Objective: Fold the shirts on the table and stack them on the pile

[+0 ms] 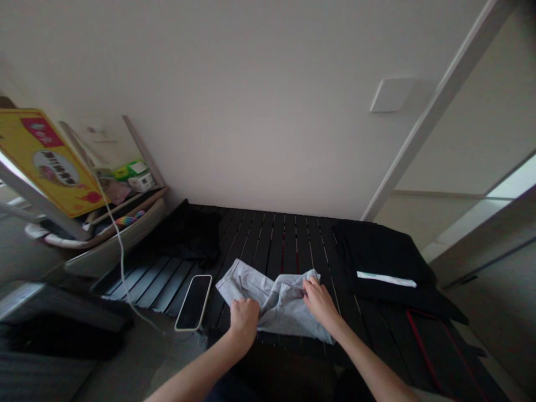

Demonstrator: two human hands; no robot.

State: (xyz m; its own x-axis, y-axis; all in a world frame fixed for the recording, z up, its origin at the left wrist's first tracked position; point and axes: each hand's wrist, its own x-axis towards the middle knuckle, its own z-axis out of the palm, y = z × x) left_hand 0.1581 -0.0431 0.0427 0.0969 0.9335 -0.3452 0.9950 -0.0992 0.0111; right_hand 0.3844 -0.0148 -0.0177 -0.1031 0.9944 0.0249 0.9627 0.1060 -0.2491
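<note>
A crumpled light grey garment (276, 298) lies folded over on a black slatted table (285, 245), near its front edge. My left hand (245, 321) is curled into the cloth at the garment's near left side. My right hand (320, 304) pinches a fold at its right end. To the left of the cloth, a smartphone (193, 302) in a pale case lies face up, apart from my left hand.
A black garment with a white stripe (385, 262) lies on the table's right, and a dark cloth (188, 234) lies at the back left. A white cable (121, 262) hangs at the left, below a yellow printed board (50, 162). A wall stands behind the table.
</note>
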